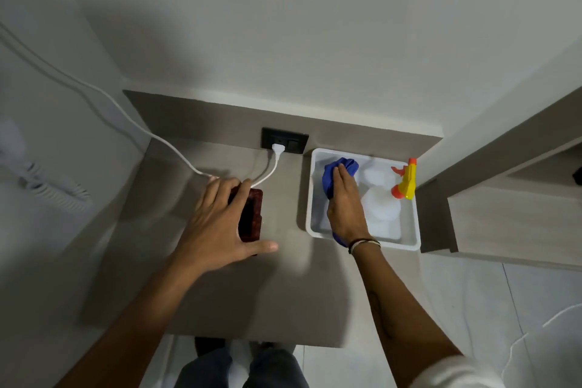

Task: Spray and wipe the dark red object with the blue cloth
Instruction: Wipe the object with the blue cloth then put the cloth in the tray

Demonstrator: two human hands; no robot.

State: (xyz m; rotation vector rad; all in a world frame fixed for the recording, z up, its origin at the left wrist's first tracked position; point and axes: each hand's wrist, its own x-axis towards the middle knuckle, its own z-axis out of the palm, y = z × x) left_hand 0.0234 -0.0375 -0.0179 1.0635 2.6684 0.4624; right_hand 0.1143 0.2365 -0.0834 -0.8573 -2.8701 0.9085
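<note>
The dark red object (252, 214), a flat oblong with a dark middle, lies on the grey-brown tabletop (220, 287). My left hand (217, 224) covers its left side, fingers over the far end and thumb around the near end. My right hand (345, 205) rests palm down inside the white tray (310, 186), pressing on the blue cloth (337, 170), which bunches out beyond my fingers and shows again under my wrist. A clear spray bottle (382, 208) with a yellow and orange trigger head (406, 181) lies in the tray, just right of that hand.
A black wall socket (294, 145) holds a white plug (278, 148), with white cables (126, 110) trailing left across the table and up the wall. A wooden cabinet (510, 224) stands to the right. A white handset with a coiled cord (53, 189) hangs at left.
</note>
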